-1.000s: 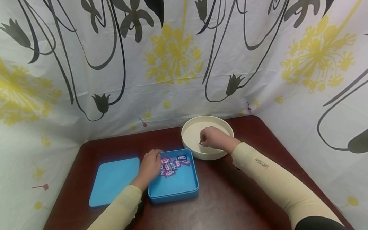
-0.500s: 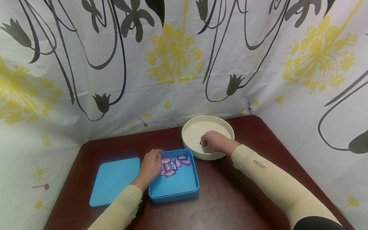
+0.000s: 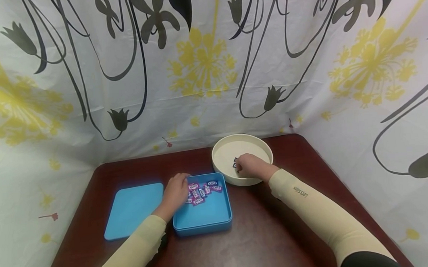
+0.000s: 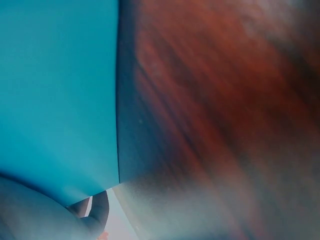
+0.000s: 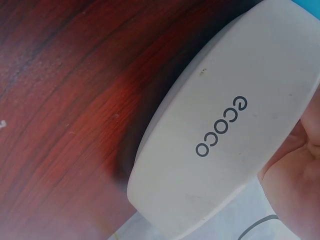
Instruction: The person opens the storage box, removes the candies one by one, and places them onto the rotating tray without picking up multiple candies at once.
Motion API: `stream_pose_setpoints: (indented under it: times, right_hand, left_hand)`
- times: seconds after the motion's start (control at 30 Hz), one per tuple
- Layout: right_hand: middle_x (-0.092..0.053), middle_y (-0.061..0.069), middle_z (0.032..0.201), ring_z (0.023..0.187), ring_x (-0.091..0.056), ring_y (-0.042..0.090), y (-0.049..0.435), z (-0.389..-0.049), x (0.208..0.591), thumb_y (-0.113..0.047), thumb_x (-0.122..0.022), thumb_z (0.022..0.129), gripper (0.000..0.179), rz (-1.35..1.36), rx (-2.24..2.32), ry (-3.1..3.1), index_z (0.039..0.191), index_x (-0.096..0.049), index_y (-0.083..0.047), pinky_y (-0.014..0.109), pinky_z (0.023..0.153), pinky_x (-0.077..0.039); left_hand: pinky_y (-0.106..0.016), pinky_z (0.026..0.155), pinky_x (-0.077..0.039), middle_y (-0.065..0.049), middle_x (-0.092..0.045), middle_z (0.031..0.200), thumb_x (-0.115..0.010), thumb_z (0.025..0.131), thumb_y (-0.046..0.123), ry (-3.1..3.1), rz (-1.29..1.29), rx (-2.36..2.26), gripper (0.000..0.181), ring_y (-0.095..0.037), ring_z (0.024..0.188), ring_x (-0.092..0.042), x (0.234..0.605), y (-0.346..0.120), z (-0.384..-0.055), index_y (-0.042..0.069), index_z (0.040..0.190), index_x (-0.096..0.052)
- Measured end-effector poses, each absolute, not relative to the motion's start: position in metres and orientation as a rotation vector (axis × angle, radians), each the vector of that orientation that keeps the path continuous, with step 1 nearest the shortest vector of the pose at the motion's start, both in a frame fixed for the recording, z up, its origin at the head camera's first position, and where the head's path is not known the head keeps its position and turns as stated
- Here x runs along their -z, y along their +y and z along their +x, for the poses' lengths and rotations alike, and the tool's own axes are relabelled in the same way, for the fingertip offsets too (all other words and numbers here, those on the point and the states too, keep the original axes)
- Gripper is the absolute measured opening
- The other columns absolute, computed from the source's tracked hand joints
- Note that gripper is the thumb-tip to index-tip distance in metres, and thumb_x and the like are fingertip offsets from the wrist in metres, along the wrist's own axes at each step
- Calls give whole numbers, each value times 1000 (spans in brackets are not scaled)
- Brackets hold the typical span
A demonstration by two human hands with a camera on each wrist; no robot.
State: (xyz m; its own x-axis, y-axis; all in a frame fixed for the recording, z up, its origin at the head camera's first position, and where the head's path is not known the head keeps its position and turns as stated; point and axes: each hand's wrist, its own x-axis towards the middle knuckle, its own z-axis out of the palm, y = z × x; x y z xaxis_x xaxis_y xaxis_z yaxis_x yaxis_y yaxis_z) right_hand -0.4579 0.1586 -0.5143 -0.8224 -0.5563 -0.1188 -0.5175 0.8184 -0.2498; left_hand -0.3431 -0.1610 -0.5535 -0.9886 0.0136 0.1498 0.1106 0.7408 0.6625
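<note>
My left hand (image 3: 175, 190) grips the left wall of a blue square box (image 3: 204, 219), its fingers over the rim near the far corner. Inside the box, small flat pink and dark-blue pieces with white lettering (image 3: 197, 201) lie towards the back. The left wrist view shows the box's outer side (image 4: 55, 100) up close. My right hand (image 3: 251, 166) reaches into a round cream basin (image 3: 238, 181), fingers curled downward. Small dark-blue and white pieces (image 3: 235, 164) show right beside its fingertips; I cannot tell whether the fingers pinch one. In the right wrist view, the basin wall (image 5: 225, 125) reads "ecoco".
A flat blue lid (image 3: 134, 210) lies left of the box on the dark red-brown table (image 3: 255, 236). The basin stands close behind the box's far right corner. A white flower-printed cloth (image 3: 206, 122) hangs behind the table and along both sides.
My right hand has shifted slightly down and right inside the basin, and more of the dark-blue pieces shows beside its fingertips. My left hand stays on the box.
</note>
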Motion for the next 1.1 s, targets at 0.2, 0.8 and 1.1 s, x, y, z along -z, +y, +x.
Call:
stream_pose_setpoints:
  times: [0.2,0.8,1.1]
  right_hand:
    - [-69,-3,81,76,-60,17,159,-458,515,-5,-79,94,9,-850,324,2818,90,-80,-13,32,75,-53]
    - [-70,-4,82,77,-61,16,152,-446,502,-12,-78,98,5,-964,534,2904,93,-78,-12,35,76,-55]
    - [-70,-2,96,86,-63,15,106,-407,489,-20,-80,102,10,-1094,532,2861,109,-79,-12,35,85,-61]
  left_hand:
    - [-58,109,-57,-12,-69,140,-57,116,23,-2801,-95,1080,35,-33,129,-62,554,-160,-343,9,146,-68]
    - [-58,112,-55,-13,-68,142,-54,117,23,-2810,-100,1082,35,-34,131,-60,555,-163,-345,9,146,-68]
    - [-57,110,-56,-12,-68,141,-56,117,24,-2815,-98,1072,35,-33,130,-61,555,-163,-345,10,147,-68]
